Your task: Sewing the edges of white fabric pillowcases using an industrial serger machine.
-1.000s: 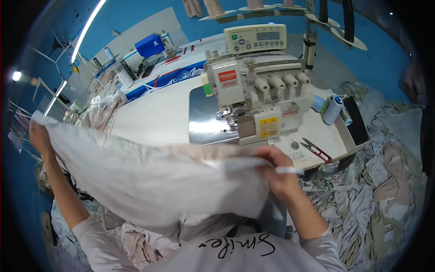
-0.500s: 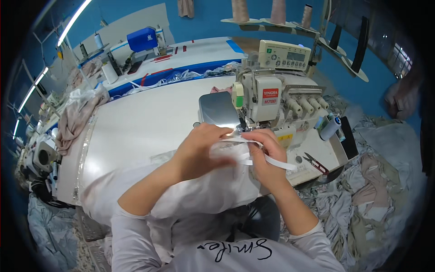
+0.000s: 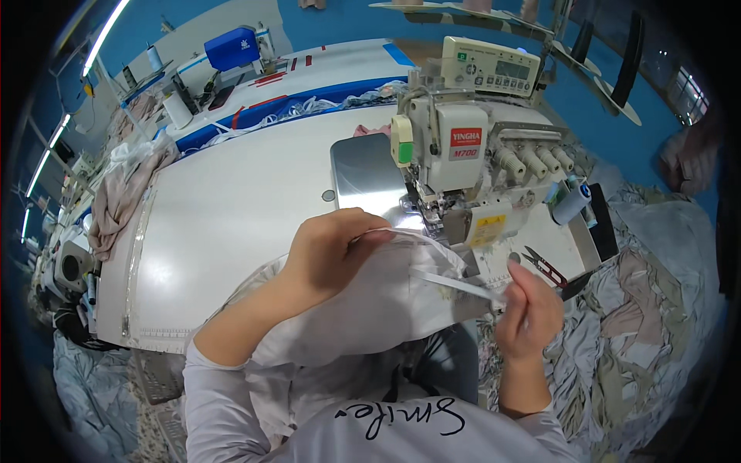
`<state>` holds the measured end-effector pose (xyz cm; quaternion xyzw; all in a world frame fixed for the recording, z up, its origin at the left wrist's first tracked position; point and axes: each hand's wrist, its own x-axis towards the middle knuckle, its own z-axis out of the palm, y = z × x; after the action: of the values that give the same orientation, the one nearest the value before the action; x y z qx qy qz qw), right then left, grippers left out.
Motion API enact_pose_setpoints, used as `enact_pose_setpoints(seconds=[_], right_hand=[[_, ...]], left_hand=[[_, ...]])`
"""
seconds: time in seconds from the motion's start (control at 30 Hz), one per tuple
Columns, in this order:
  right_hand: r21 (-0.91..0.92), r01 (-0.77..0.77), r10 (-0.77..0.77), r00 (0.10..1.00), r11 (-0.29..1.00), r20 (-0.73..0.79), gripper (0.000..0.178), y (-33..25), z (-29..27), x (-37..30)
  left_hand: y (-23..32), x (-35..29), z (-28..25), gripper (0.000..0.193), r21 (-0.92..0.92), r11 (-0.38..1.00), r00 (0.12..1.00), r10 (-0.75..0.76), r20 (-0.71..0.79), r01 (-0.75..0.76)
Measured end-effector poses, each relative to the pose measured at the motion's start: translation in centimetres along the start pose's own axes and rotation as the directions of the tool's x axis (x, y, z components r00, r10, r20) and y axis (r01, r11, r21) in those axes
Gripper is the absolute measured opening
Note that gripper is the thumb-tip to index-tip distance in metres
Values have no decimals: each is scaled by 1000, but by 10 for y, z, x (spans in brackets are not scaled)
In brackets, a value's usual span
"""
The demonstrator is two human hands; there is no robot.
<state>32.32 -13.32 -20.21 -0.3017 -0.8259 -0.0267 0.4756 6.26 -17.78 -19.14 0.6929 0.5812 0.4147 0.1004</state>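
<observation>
At the far left I see a pinkish cloth [image 3: 127, 193] draped over the edge of the white table [image 3: 208, 224]. A blue-topped machine [image 3: 231, 48] stands beyond it, on the far side. In the near middle, my view shows the left hand [image 3: 328, 251] gripping the edge of a white cloth [image 3: 355, 309] between thumb and fingers; the cloth lies over the table's near edge. Just beyond it stands the sewing machine [image 3: 457, 147]. A narrow white strip [image 3: 455, 284] runs over the cloth to the right hand [image 3: 529, 309], whose fingers are closed on its end. Farther right I have red-handled snips [image 3: 546, 266] lying near that hand, a blue thread spool [image 3: 571, 205] beyond them, and heaped fabric [image 3: 625, 324] at the far right.
</observation>
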Motion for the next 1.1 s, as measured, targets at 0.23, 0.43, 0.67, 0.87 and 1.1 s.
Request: enact_pose_setpoints(seconds=[0.23,0.43,0.67,0.87,1.1], right_hand=[[679,108,-246,963,726,109,35,-19,-19,-11],[601,-342,232,939,723,255,45,8,48,8],[610,-618,408,786,496,465,17,22,62,11],[523,-704,437,709,480,554,18,26,63,26],[554,-639,379,766,534,519,26,27,56,12]], left_hand=[[14,10,17,10,-63,998,999,-18,27,20],[21,12,25,10,-107,990,995,-92,44,96],[32,8,30,13,123,982,990,-141,-19,142],[22,14,30,11,245,969,999,39,23,-44],[17,17,33,8,203,975,996,91,-10,-87]])
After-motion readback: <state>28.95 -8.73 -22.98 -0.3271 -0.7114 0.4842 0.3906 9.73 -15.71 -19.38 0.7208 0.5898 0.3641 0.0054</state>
